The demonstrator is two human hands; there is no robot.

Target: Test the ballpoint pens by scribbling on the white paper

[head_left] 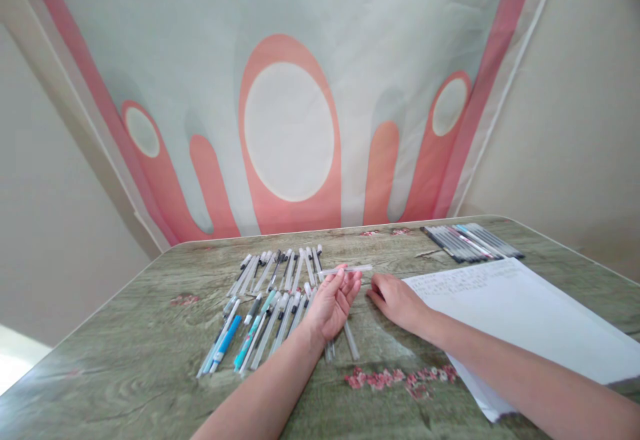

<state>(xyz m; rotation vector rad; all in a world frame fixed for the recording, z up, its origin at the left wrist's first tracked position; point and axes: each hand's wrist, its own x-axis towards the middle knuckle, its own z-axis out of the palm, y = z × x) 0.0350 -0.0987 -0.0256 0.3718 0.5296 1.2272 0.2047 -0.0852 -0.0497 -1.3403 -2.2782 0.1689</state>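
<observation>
Across left grip (336, 303), clear tube (361, 268)

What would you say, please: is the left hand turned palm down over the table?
No, the left hand shows its palm facing upward, with a clear tube at its fingertips.

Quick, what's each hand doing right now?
Left hand: partly curled, holding a clear tube at its fingertips.
Right hand: fingers curled; can't tell whether it holds anything.
</observation>
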